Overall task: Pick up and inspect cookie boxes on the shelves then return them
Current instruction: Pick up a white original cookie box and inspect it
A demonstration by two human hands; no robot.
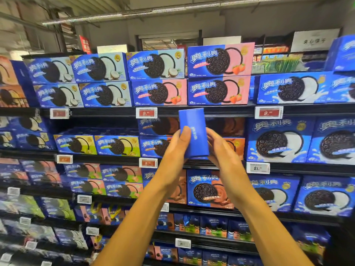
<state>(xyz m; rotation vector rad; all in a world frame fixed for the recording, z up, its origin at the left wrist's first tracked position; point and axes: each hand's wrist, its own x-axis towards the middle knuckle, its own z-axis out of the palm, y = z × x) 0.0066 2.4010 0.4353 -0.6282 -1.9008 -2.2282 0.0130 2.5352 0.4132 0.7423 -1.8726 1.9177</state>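
Both arms reach up toward 12 o'clock, wrists close together. Left hand [175, 150] and right hand [221, 148] grip a box [194, 131] between them.

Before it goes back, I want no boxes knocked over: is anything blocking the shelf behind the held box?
Nothing visible stands between. Both hands, left and right, hold the blue box upright before the second shelf; the slot behind it is hidden.

Box: my left hand [177, 148] and right hand [221, 148] grip a blue cookie box [194, 133] upright, narrow end facing me.
Behind: shelves [192, 110] stacked with cookie boxes.
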